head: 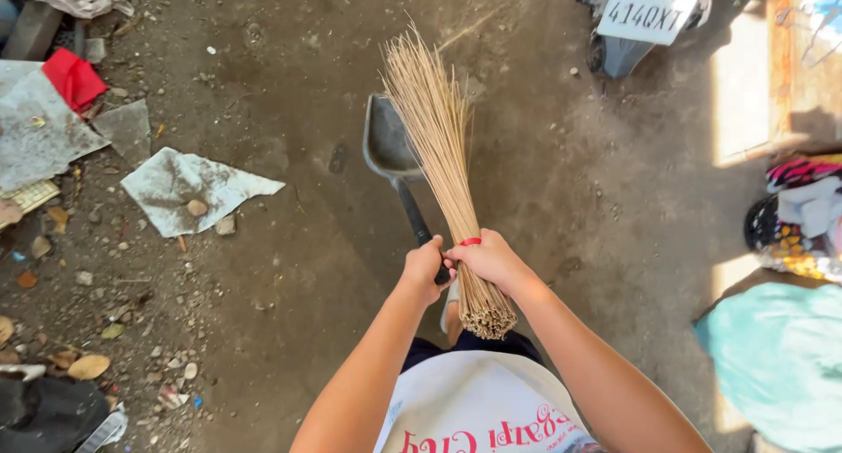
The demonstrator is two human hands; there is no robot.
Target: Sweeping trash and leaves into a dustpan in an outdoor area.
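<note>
Left hand [424, 267] fingers closed tight round the black handle of a dustpan [388, 144]; the grey scoop lies past the fingers, tilted down toward the dirt ground [289, 93]. Right hand [491, 258] fingers wrapped shut round a stick broom [438, 146], gripping just below its red band [471, 241]. Bristle tips fan out well beyond the fingers, crossing over the scoop's right edge; the cut butt end sticks out behind the fingers, toward the person's body. Both hands touching, side by side, thumbs meeting.

Left of the fingers, well apart: torn grey sheet [189, 187] with a stone on it, a red cloth [73, 78], dry leaves and pebbles scattered. Beyond the fingers to the right: rear of a parked vehicle with a white plate [646, 14]. Right of the fingers: patterned fabric bundle [794, 216] and a teal cloth [776, 365]. Person's white shirt [478, 405] shows below the wrists.
</note>
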